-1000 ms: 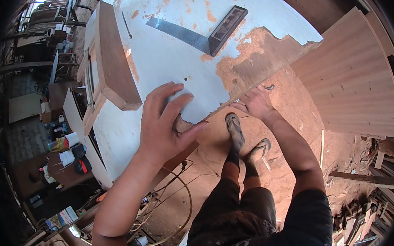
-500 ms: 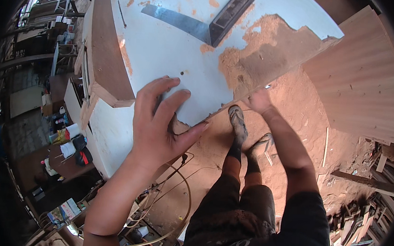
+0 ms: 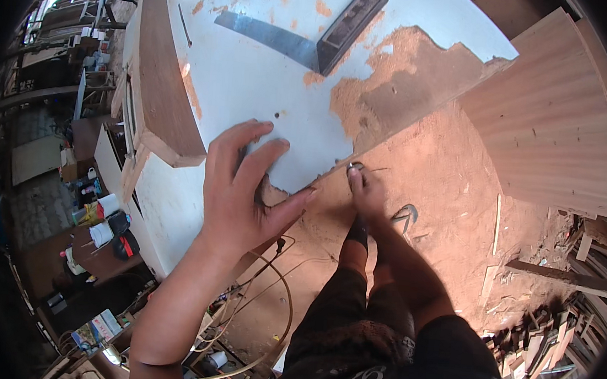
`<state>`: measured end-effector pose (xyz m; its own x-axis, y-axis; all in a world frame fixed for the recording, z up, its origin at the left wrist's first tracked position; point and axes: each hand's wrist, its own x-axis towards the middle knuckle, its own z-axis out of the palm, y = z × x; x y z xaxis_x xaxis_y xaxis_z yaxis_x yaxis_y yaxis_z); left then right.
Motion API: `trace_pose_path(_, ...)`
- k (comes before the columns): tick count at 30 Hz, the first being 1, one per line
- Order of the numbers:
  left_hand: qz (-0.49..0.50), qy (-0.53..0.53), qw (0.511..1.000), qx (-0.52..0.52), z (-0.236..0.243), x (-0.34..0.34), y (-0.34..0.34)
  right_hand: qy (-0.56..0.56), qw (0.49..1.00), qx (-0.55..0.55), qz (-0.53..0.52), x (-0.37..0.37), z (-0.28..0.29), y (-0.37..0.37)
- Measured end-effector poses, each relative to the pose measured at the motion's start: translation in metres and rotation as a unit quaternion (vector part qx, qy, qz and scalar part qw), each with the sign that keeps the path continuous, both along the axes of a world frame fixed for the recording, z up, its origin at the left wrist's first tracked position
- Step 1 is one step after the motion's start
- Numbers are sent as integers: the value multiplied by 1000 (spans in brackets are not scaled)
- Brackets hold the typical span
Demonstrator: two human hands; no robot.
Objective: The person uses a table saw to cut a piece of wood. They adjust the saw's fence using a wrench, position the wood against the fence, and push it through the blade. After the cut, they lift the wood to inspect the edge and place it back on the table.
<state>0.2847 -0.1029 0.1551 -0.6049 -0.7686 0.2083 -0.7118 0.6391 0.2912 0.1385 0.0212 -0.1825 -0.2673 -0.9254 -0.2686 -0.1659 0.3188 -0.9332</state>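
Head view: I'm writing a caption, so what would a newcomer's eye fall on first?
Probably the big white board filling the upper middle, with a ragged brown patch along its right edge. A square with a dark handle lies on its far part. Then the hands: the left hand spread at the near corner, the right hand close by, to its right.

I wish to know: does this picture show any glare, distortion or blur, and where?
Head view: bright light washes out the upper-left corner; head view: fisheye distortion bows the right edge of the large light-brown plywood panel, and black surrounds the round image; head view: the bare right hand looks slightly blurred.
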Motion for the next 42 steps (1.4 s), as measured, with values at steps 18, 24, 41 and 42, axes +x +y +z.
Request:
trace_pose_path(18, 5, 8, 1000, -7, 0, -2, -1, 487, 791, -286, 236, -116, 60, -90)
trace_pose_path(24, 4, 28, 1000, 1, -4, -2, -1, 534, 762, -283, 233, -113, 86, -103)
trace_pose_path(41, 8, -13, 1000, 23, 3, 1, 4, -534, 810, 130, -204, 110, 29, -13)
trace_pose_path(42, 12, 3, 1000, 15, 0, 2, 4, -442, 874, 104, -173, 93, 22, -7)
